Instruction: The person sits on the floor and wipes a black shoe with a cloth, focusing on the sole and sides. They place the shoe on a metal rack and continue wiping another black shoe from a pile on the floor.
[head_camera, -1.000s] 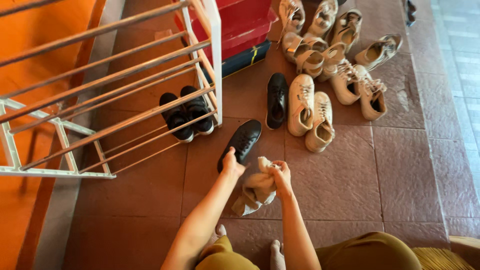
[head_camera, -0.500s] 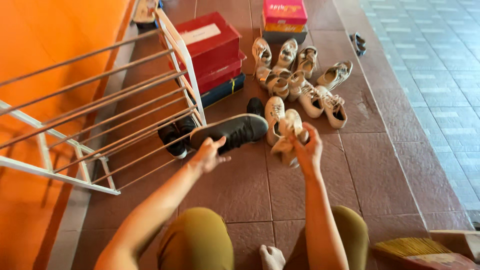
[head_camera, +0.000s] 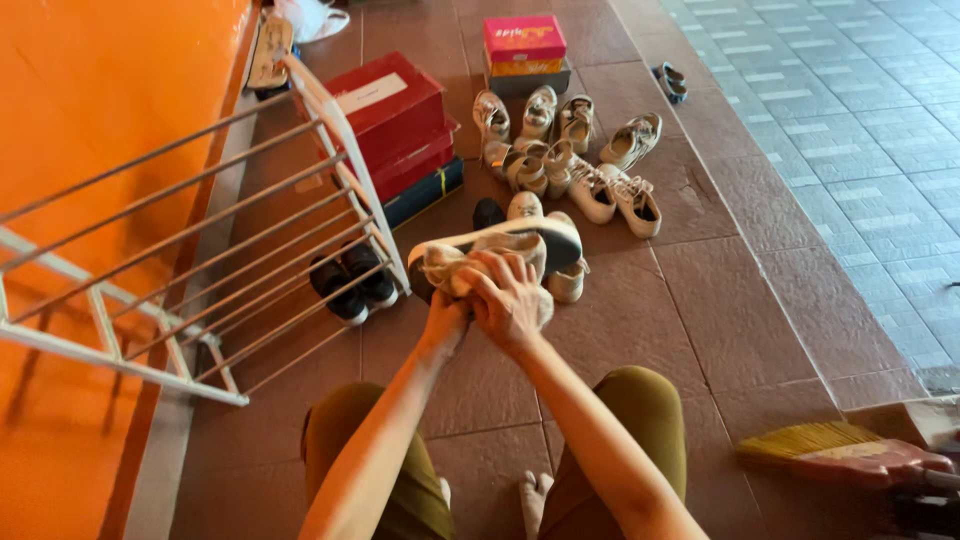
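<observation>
Head view, looking down over bent knees in olive trousers at a brown tiled floor (head_camera: 740, 300). Both hands meet at the middle of the frame. The right hand (head_camera: 512, 300) is curled over a pale cloth (head_camera: 440, 268), fingers closed on it and pressed against a black shoe (head_camera: 520, 235) that is lifted off the floor, its light sole turned up toward the camera. The left hand (head_camera: 446, 312) sits just beneath and to the left, mostly hidden by the right one (its fingers cannot be made out, so whether it grips the shoe or only props it I cannot tell).

Behind the raised shoe, a pair of white sneakers (head_camera: 560, 270) stands on the floor, partly covered by it. Further up, near the centre top, a cluster of beige and white shoes (head_camera: 560, 160) lies in loose rows. A white metal shoe rack (head_camera: 200, 260) leans across the left of the frame against an orange wall (head_camera: 100, 90), and a pair of black shoes (head_camera: 352, 282) sits under its lower bars. Red shoe boxes (head_camera: 395, 120) are stacked beside the rack in the upper middle, with a pink box (head_camera: 524, 38) further back. A broom (head_camera: 850, 455) lies at the lower right.
</observation>
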